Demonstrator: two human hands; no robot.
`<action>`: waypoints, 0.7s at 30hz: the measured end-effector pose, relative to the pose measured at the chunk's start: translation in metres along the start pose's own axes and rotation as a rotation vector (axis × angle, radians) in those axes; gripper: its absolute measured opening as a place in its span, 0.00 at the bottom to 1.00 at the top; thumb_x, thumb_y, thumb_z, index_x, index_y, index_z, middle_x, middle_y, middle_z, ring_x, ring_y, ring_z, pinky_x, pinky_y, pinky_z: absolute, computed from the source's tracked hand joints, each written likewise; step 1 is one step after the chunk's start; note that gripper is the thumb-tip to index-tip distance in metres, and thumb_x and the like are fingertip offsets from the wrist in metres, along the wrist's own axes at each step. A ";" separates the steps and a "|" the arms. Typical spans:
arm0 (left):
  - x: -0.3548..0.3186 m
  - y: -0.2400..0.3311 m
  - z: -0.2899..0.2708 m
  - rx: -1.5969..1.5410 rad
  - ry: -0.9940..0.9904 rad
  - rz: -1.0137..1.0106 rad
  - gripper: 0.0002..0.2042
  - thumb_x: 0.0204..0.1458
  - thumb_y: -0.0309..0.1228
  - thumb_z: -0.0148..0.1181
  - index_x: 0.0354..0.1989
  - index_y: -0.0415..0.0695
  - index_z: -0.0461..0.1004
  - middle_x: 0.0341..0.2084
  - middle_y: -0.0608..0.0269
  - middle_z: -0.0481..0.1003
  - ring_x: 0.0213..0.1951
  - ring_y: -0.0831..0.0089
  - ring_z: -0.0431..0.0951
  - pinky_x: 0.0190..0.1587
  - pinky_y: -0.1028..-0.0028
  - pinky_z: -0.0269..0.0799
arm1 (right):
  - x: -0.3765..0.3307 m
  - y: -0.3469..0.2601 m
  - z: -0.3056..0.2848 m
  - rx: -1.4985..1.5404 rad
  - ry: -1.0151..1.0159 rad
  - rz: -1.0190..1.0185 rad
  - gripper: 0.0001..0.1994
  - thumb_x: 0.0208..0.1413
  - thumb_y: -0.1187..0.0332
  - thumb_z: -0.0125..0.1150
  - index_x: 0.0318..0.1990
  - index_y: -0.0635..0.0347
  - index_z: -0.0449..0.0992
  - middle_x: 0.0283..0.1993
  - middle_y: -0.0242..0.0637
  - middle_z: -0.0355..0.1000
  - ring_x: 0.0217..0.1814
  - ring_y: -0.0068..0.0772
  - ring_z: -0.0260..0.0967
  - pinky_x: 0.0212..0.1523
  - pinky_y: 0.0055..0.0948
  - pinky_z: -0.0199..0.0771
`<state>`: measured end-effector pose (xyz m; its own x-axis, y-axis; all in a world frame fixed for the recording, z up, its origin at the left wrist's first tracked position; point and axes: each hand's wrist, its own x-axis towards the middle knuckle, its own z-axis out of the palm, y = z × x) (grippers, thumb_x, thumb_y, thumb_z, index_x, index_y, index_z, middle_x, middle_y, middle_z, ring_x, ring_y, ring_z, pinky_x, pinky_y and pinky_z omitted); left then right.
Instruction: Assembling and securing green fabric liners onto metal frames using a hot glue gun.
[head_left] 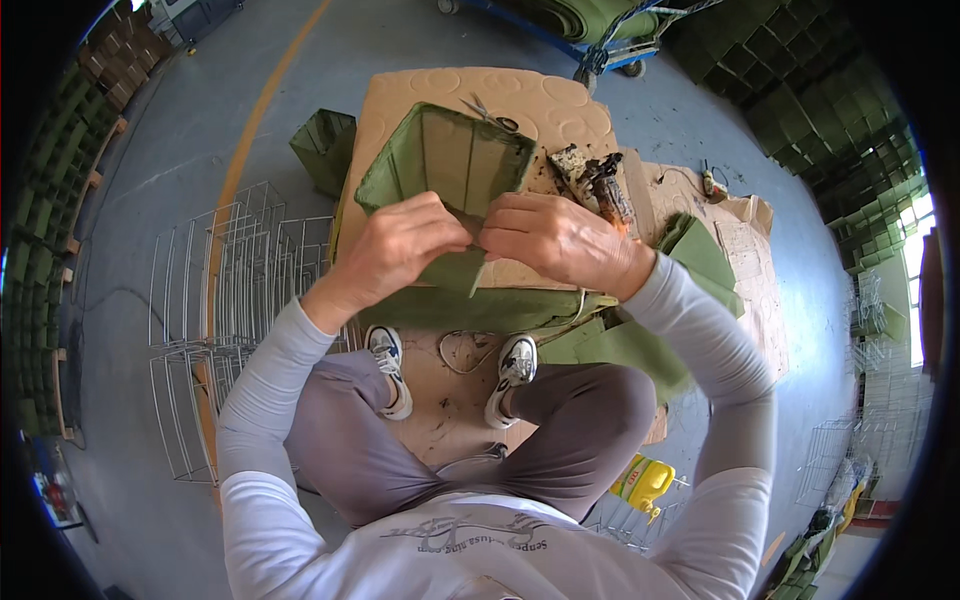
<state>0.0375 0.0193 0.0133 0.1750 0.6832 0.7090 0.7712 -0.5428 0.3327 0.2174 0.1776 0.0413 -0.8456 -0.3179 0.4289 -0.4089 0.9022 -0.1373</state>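
Observation:
A green fabric box (392,170) with an open top stands in front of me on a cardboard-covered work surface (450,85). My left hand (412,235) is closed, its fingertips pinching the green fabric at the box's near rim. Close beside it, my right hand (550,235) is also closed on that rim, fingers pressed together. The fingers hide the exact spot they grip. A loose flap of green fabric hangs below them. Scissors (490,113) lie beyond the box's far edge. Dark-stained tubes (605,190) rest just past my right hand.
Wire frames (260,260) are stacked at my left, near another green box (325,150). Green fabric pieces (695,255) lie at the right. A blue cart (590,55) stands at the back. A yellow jug (645,482) sits beside my right leg. Green boxes (800,120) are piled far right.

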 end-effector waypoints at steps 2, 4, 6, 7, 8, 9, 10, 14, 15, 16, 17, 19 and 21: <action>0.002 -0.004 -0.011 -0.102 -0.087 -0.038 0.07 0.41 0.19 0.66 0.31 0.36 0.77 0.26 0.59 0.76 0.30 0.63 0.76 0.31 0.66 0.72 | 0.010 0.002 0.002 0.109 -0.031 -0.034 0.07 0.48 0.73 0.62 0.33 0.66 0.74 0.31 0.41 0.70 0.38 0.44 0.70 0.40 0.39 0.74; 0.003 -0.004 -0.016 -0.189 -0.147 -0.113 0.06 0.42 0.19 0.66 0.30 0.36 0.77 0.25 0.59 0.75 0.31 0.64 0.75 0.31 0.67 0.71 | 0.007 0.004 0.012 0.151 -0.043 0.026 0.07 0.50 0.71 0.64 0.34 0.65 0.76 0.31 0.42 0.72 0.38 0.45 0.71 0.40 0.40 0.74; 0.008 -0.003 -0.011 -0.181 -0.183 -0.100 0.07 0.42 0.20 0.66 0.31 0.36 0.77 0.25 0.59 0.75 0.31 0.63 0.75 0.33 0.67 0.71 | 0.002 0.004 0.015 0.264 0.077 0.051 0.08 0.54 0.68 0.64 0.33 0.65 0.77 0.33 0.42 0.74 0.37 0.46 0.71 0.39 0.39 0.73; 0.010 -0.003 -0.009 -0.177 -0.223 -0.084 0.07 0.43 0.20 0.66 0.32 0.36 0.78 0.25 0.59 0.75 0.32 0.63 0.75 0.34 0.67 0.71 | 0.003 0.006 0.011 0.259 0.074 0.044 0.08 0.54 0.68 0.64 0.33 0.65 0.77 0.33 0.42 0.74 0.37 0.46 0.71 0.39 0.39 0.73; 0.011 -0.003 -0.009 -0.179 -0.224 -0.079 0.07 0.43 0.20 0.66 0.32 0.36 0.78 0.25 0.59 0.75 0.32 0.63 0.75 0.34 0.67 0.71 | 0.004 0.007 0.007 0.281 -0.023 0.092 0.08 0.55 0.67 0.64 0.34 0.65 0.77 0.33 0.42 0.75 0.37 0.45 0.71 0.40 0.39 0.73; 0.012 -0.004 -0.010 -0.122 -0.246 -0.097 0.07 0.43 0.21 0.66 0.32 0.36 0.78 0.26 0.58 0.75 0.34 0.63 0.76 0.35 0.67 0.71 | 0.005 0.007 0.003 0.302 -0.119 0.141 0.09 0.57 0.66 0.64 0.34 0.64 0.78 0.34 0.42 0.76 0.37 0.44 0.72 0.40 0.39 0.73; 0.013 -0.002 -0.011 -0.064 -0.267 -0.115 0.07 0.44 0.21 0.66 0.33 0.36 0.79 0.27 0.58 0.75 0.35 0.63 0.76 0.36 0.67 0.71 | 0.003 0.007 0.003 0.295 -0.117 0.143 0.09 0.57 0.66 0.64 0.34 0.64 0.78 0.34 0.42 0.76 0.37 0.44 0.72 0.40 0.39 0.73; 0.007 0.025 0.000 0.110 0.126 -0.139 0.09 0.45 0.22 0.67 0.36 0.36 0.79 0.31 0.58 0.76 0.36 0.62 0.76 0.38 0.67 0.73 | -0.010 -0.006 -0.005 0.431 0.250 0.509 0.08 0.59 0.70 0.61 0.42 0.66 0.79 0.42 0.46 0.77 0.47 0.42 0.75 0.49 0.38 0.74; 0.007 0.036 0.012 0.143 0.155 -0.080 0.11 0.45 0.22 0.67 0.38 0.36 0.78 0.33 0.58 0.76 0.37 0.62 0.76 0.39 0.67 0.74 | -0.023 -0.008 0.003 0.293 0.301 0.432 0.09 0.59 0.71 0.61 0.43 0.67 0.78 0.47 0.46 0.76 0.50 0.44 0.74 0.53 0.37 0.74; 0.009 0.042 0.022 0.175 0.183 -0.022 0.12 0.44 0.21 0.68 0.39 0.36 0.78 0.35 0.59 0.76 0.37 0.62 0.76 0.39 0.67 0.74 | -0.034 -0.008 0.007 0.155 0.350 0.353 0.10 0.58 0.71 0.61 0.44 0.68 0.78 0.51 0.47 0.75 0.52 0.45 0.73 0.57 0.36 0.73; 0.008 0.043 0.028 0.183 0.187 -0.024 0.12 0.44 0.21 0.68 0.39 0.36 0.78 0.35 0.59 0.76 0.37 0.62 0.76 0.39 0.67 0.74 | -0.033 -0.012 0.007 0.072 0.275 0.277 0.11 0.57 0.76 0.59 0.48 0.67 0.76 0.56 0.46 0.72 0.61 0.47 0.69 0.63 0.41 0.68; 0.005 0.042 0.039 0.239 0.152 -0.036 0.15 0.44 0.19 0.68 0.42 0.36 0.76 0.36 0.59 0.76 0.37 0.62 0.77 0.39 0.67 0.76 | -0.027 -0.017 0.004 -0.002 0.242 0.244 0.11 0.57 0.76 0.59 0.48 0.67 0.76 0.55 0.46 0.72 0.61 0.48 0.69 0.61 0.41 0.69; -0.001 0.039 0.045 0.250 0.160 -0.045 0.15 0.44 0.19 0.67 0.43 0.36 0.76 0.36 0.58 0.76 0.36 0.62 0.77 0.38 0.67 0.76 | -0.020 -0.018 0.004 -0.076 0.213 0.226 0.12 0.56 0.77 0.60 0.47 0.67 0.75 0.54 0.47 0.72 0.60 0.49 0.68 0.60 0.41 0.70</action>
<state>0.0945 0.0195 -0.0024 0.0542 0.6076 0.7924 0.9061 -0.3633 0.2166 0.2405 0.1669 0.0320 -0.8181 -0.0459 0.5733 -0.1853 0.9647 -0.1871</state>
